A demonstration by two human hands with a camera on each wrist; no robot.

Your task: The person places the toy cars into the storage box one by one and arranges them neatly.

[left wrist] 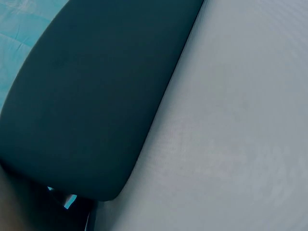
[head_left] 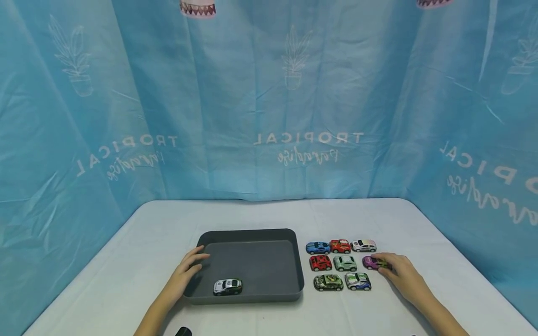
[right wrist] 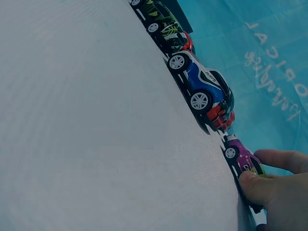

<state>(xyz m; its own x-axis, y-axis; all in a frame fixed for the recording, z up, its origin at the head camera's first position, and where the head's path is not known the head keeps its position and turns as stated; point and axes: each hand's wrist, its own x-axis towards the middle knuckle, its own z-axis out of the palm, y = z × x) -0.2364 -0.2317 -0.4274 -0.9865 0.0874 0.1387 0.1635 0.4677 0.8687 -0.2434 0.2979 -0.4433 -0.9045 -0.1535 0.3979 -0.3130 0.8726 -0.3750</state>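
My right hand (head_left: 401, 273) pinches a purple and green toy car (head_left: 371, 262) between thumb and fingers, at the right end of a group of toy cars. In the right wrist view the thumb lies on the near side of that purple car (right wrist: 244, 156), whose wheels are at the white cloth. At the left rim of a grey tray (head_left: 256, 268), my left hand (head_left: 185, 273) rests with its fingers loosely extended over the edge. A silver-white and dark toy car (head_left: 228, 287) stands inside the tray near its front wall. The left wrist view mostly shows the tray's outer wall (left wrist: 96, 96).
Right of the tray stand a blue car (head_left: 318, 248), red cars (head_left: 321, 262), a white car (head_left: 364, 245), a mint car (head_left: 345, 263), a camouflage car (head_left: 328, 282) and a white-blue-green car (head_left: 358, 281). A blue curtain (head_left: 269, 102) hangs behind the white table (head_left: 122, 280).
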